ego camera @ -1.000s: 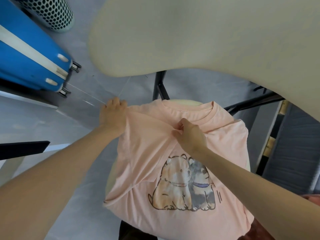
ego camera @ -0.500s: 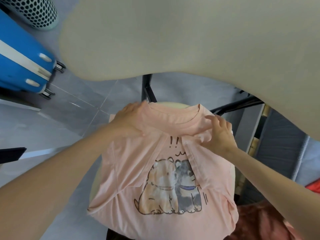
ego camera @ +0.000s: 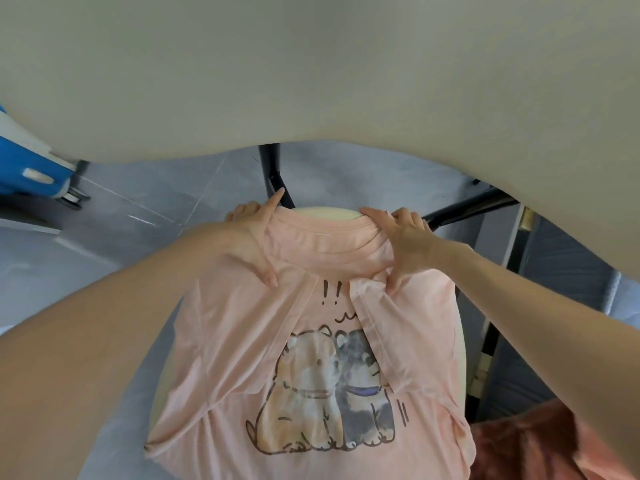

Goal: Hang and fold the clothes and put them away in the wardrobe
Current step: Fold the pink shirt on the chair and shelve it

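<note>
- A blue suitcase [ego camera: 27, 168] stands at the far left on the grey tiled floor [ego camera: 156, 202], with a wheel showing beside its lower corner.
- A wide beige desk top [ego camera: 311, 64] fills the upper part of the view. A black leg [ego camera: 272, 168] comes down from under it to the floor.
- The left hand [ego camera: 254, 237] grips the left side of the neckline of the pink T-shirt [ego camera: 301, 334]. Its thumb lies on top of the cloth, its forefinger points along the far edge, and the other fingers [ego camera: 242, 209] are curled behind the fabric.
- The T-shirt lies front up on a cream round seat [ego camera: 325, 213], collar away from the person and hem towards them. Both side panels are folded inward over the chest.
- Between the two folded panels a cartoon print [ego camera: 322, 393] of two seated animals shows, with exclamation marks above it.
- The right hand [ego camera: 405, 244] grips the right side of the neckline. Its thumb presses on the folded right panel and its fingers [ego camera: 372, 213] are hooked over the collar's far edge.
- A black bar [ego camera: 467, 207] slants off behind the right hand, under the desk edge.
- A rust-coloured fuzzy cloth [ego camera: 519, 445] lies at the lower right, just beside the T-shirt's hem.
</note>
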The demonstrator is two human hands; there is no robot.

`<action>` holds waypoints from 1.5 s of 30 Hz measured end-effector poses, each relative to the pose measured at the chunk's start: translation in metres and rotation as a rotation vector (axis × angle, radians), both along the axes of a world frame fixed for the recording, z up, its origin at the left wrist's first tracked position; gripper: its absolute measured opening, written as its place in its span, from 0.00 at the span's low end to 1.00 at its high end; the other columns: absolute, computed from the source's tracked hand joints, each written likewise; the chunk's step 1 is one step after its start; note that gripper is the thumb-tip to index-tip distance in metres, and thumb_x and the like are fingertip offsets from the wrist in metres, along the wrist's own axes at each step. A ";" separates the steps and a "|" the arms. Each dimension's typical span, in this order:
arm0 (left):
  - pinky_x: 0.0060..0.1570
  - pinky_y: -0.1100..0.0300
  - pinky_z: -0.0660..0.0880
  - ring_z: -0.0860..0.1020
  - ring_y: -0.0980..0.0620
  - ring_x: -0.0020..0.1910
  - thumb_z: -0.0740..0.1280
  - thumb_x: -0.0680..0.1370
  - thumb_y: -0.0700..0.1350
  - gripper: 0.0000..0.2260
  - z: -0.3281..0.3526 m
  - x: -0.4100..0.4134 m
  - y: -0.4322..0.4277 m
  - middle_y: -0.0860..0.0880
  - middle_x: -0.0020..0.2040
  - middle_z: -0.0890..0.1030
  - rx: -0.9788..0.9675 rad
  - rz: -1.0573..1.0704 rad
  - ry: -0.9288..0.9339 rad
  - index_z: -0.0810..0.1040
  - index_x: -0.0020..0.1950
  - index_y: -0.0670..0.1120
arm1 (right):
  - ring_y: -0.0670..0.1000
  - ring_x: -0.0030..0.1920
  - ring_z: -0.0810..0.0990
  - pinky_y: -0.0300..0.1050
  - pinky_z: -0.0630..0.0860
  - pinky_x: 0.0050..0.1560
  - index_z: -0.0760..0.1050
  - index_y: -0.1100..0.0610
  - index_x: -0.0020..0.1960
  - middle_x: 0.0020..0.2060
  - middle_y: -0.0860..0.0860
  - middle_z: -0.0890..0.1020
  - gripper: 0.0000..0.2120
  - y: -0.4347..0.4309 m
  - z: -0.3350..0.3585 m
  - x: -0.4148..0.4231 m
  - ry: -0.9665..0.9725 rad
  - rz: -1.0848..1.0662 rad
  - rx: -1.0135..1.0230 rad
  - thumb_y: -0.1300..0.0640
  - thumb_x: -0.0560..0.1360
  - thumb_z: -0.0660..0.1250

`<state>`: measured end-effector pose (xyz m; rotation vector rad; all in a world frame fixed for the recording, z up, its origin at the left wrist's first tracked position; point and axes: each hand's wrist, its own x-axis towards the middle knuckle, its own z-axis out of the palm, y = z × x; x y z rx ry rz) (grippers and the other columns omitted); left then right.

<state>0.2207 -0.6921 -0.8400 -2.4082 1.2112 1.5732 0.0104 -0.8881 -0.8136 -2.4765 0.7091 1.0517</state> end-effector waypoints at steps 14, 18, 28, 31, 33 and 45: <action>0.67 0.54 0.65 0.74 0.43 0.60 0.71 0.71 0.46 0.24 0.039 -0.041 0.059 0.47 0.44 0.80 -0.216 0.045 -0.518 0.72 0.66 0.46 | 0.54 0.45 0.79 0.42 0.66 0.34 0.71 0.51 0.54 0.41 0.49 0.76 0.10 0.035 0.035 -0.053 -0.111 -0.020 -0.197 0.49 0.75 0.65; 0.57 0.59 0.69 0.75 0.45 0.56 0.65 0.74 0.41 0.11 0.068 -0.048 0.067 0.47 0.51 0.82 -0.113 -0.103 -0.650 0.78 0.56 0.47 | 0.55 0.43 0.79 0.44 0.71 0.36 0.74 0.54 0.53 0.45 0.51 0.79 0.07 0.037 0.053 -0.055 -0.201 0.061 -0.246 0.59 0.76 0.61; 0.40 0.59 0.60 0.78 0.45 0.41 0.63 0.73 0.33 0.14 0.132 -0.051 0.056 0.46 0.43 0.83 -0.089 -0.100 -0.934 0.71 0.56 0.45 | 0.62 0.46 0.78 0.48 0.67 0.39 0.72 0.59 0.55 0.49 0.56 0.77 0.13 0.024 0.111 -0.024 -0.408 0.033 -0.298 0.67 0.72 0.59; 0.28 0.61 0.58 0.71 0.46 0.37 0.61 0.74 0.32 0.17 0.144 -0.052 0.048 0.47 0.46 0.80 -0.108 -0.085 -0.967 0.68 0.61 0.45 | 0.62 0.45 0.77 0.48 0.65 0.37 0.70 0.60 0.55 0.50 0.56 0.76 0.16 0.025 0.121 -0.017 -0.434 0.043 -0.356 0.72 0.70 0.59; 0.25 0.61 0.53 0.70 0.47 0.35 0.59 0.75 0.31 0.19 0.152 -0.056 0.044 0.49 0.48 0.80 -0.109 -0.087 -0.980 0.66 0.63 0.46 | 0.62 0.44 0.76 0.48 0.64 0.36 0.69 0.60 0.56 0.50 0.56 0.75 0.18 0.024 0.125 -0.018 -0.447 0.041 -0.380 0.73 0.69 0.60; 0.41 0.56 0.72 0.79 0.46 0.49 0.62 0.78 0.45 0.19 0.129 -0.105 0.128 0.50 0.56 0.79 -0.281 -0.118 -0.597 0.64 0.68 0.52 | 0.60 0.41 0.76 0.47 0.64 0.34 0.67 0.55 0.56 0.47 0.51 0.76 0.18 0.090 0.120 -0.097 -0.434 0.055 -0.226 0.70 0.69 0.60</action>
